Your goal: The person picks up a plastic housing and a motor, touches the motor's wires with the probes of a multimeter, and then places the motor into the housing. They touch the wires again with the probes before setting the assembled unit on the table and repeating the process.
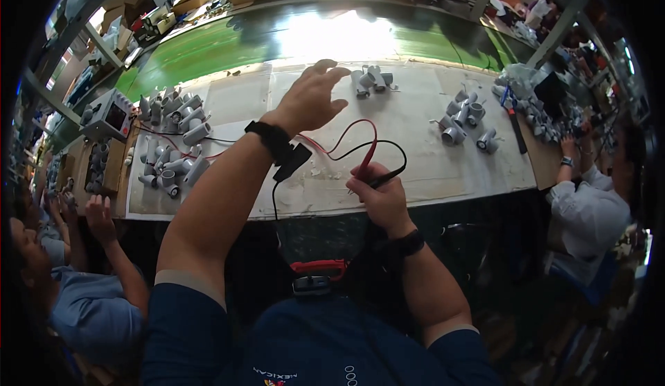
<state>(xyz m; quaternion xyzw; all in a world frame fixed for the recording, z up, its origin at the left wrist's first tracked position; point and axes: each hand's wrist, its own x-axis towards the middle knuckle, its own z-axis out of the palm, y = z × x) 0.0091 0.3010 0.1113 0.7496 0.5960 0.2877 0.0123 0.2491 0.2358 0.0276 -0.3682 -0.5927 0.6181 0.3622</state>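
Observation:
My left hand (310,101) reaches over the far middle of the white tabletop (415,150). Its fingers are spread with nothing in them, just left of a small cluster of grey plastic housings (374,80), and apart from it. Close to the near edge, my right hand (384,202) is closed around a pair of test probes (367,167), one red and one black. Their tips are too small to make out. From the probes a red lead (344,131) and a black lead loop leftward, passing under my left forearm toward a boxy meter (111,114).
Many grey housings lie in piles at the left (170,144); a smaller group (460,116) lies at the right. Beyond runs a green conveyor belt (201,50). Co-workers sit at both sides, one in a light blue shirt (97,310), another in a white shirt (589,209).

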